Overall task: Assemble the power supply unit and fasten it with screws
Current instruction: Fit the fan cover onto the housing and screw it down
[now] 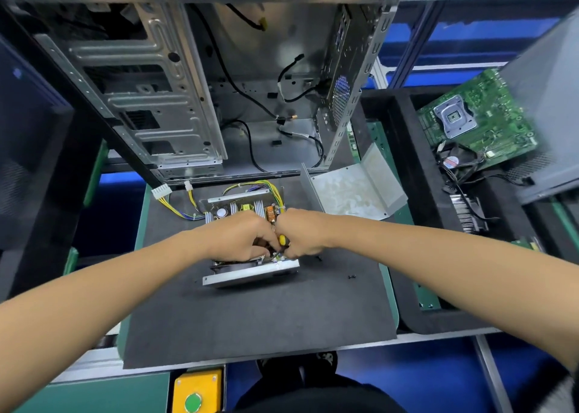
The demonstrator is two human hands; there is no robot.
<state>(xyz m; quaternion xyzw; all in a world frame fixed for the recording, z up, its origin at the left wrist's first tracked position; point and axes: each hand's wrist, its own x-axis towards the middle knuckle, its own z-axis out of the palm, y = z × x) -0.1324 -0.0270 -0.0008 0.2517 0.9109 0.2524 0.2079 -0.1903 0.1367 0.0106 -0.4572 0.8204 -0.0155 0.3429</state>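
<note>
The open power supply unit (250, 271) lies on the black mat (250, 318), its circuit board, heat sinks and coil showing. Yellow and black wires (175, 205) run from it to white connectors. Its bent metal cover (354, 190) lies apart at the back right. My right hand (300, 234) grips a screwdriver with a yellow handle (282, 240), tip down at the unit's near right corner. My left hand (241, 237) rests on the unit beside it, fingers curled at the tool's tip. Two small black screws (351, 277) lie loose on the mat to the right.
An empty computer case (188, 83) stands open behind the mat, cables hanging inside. At the right, a black tray holds a green motherboard (476, 118), a fan (451, 162) and a heat sink (470, 215). A yellow box with a green button (195, 392) sits below the table edge.
</note>
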